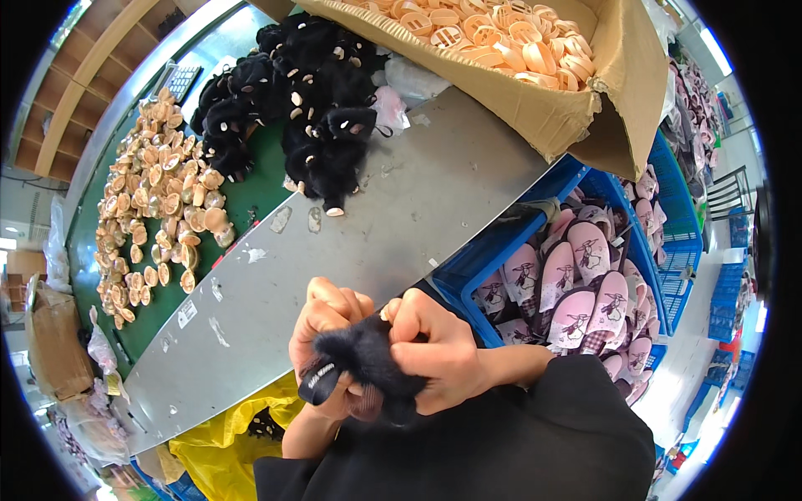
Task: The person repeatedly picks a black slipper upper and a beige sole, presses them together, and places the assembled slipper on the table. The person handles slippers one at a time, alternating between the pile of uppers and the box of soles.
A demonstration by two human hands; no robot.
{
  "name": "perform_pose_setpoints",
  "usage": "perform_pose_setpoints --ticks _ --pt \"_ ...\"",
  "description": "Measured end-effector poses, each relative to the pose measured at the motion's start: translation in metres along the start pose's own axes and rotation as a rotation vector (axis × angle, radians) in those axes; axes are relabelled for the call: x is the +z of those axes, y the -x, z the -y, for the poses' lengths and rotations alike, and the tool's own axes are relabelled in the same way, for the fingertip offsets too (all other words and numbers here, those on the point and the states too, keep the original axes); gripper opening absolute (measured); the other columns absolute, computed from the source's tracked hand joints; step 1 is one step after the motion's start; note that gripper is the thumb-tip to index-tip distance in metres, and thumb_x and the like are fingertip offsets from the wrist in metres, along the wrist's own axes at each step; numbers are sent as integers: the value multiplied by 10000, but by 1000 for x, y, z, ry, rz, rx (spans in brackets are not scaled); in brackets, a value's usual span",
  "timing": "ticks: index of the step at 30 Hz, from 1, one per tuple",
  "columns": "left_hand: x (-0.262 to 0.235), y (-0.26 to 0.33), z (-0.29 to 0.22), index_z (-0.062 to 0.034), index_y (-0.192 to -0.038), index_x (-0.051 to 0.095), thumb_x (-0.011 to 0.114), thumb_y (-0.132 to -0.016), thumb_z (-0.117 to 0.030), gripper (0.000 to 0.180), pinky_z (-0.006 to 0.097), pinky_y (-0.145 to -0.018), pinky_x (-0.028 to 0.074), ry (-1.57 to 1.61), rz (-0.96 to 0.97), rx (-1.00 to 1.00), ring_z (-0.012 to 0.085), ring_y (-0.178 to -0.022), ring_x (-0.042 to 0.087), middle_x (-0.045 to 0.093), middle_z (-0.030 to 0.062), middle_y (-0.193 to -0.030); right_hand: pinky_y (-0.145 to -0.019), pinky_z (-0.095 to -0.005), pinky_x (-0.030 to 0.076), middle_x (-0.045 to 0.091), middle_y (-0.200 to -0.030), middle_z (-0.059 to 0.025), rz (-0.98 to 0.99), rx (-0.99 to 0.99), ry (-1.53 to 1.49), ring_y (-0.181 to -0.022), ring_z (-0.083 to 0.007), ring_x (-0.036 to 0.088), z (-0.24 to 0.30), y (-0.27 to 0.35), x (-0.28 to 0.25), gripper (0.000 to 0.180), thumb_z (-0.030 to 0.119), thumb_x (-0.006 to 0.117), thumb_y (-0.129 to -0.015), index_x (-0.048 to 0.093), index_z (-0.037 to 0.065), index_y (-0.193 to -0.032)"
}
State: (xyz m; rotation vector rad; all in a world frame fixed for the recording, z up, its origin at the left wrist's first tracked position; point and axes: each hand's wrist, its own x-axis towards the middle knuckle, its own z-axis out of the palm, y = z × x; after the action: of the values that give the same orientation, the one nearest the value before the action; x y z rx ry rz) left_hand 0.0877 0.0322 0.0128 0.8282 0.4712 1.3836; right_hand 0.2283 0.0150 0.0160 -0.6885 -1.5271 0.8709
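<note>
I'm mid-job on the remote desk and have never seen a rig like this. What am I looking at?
There's no machine: a person works bare-handed. This single picture comes from the left of two fisheye cameras worn on their head, looking down, so straight edges bend. The left hand and right hand hold a black furry piece. Beyond lies a gray metal surface beside a green surface, with a black fuzzy heap across both and tan rounded pieces on the green. Farther off is a cardboard box of peach parts; rightward, a blue crate of pink slippers.
</note>
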Motion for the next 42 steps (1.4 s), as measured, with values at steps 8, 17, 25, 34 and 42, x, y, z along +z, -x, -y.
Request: perform_pose_setpoints --ticks 8,17,25,34,42 --pt "-1 -11 -17 -48 -988 588 801 -791 -190 323 426 -977 448 -417 41 27 196 -987 475 448 85 -1032 -641 -305 394 465 -885 -91 -50 191 -128 -744 -207 465 9 -25 -18 305 66 854 -769 586 25 -908" --pt "-3 -9 -23 -47 -930 545 802 -805 -173 313 378 -860 473 -663 86 234 199 -893 493 453 82 -990 -719 -297 410 508 -929 -81 -12 159 -371 -840 -194 485 2 -22 -9 222 46 795 -815 594 12 -904" --pt "-6 7 -18 -55 -892 519 772 -845 -323 371 329 -703 359 -1018 -103 512 172 -800 430 423 43 -893 -703 -251 367 471 -898 -55 -21 314 -554 -813 -138 441 1 -32 13 136 -42 655 -819 532 7 -847" --pt "-8 12 -31 -52 -828 560 844 -776 -283 370 341 -774 457 -1340 -242 568 231 -889 569 565 108 -943 -656 -259 466 573 -968 -112 -214 -68 122 -776 -191 578 -17 -23 20 276 17 822 -708 675 9 -942" --pt "-26 5 -13 -43 -815 567 802 -789 -280 335 350 -759 480 -1205 -350 425 250 -865 598 595 123 -949 -750 -383 551 616 -1058 -127 -81 -156 380 -951 -311 624 -19 -19 20 300 176 805 -752 666 44 -982"
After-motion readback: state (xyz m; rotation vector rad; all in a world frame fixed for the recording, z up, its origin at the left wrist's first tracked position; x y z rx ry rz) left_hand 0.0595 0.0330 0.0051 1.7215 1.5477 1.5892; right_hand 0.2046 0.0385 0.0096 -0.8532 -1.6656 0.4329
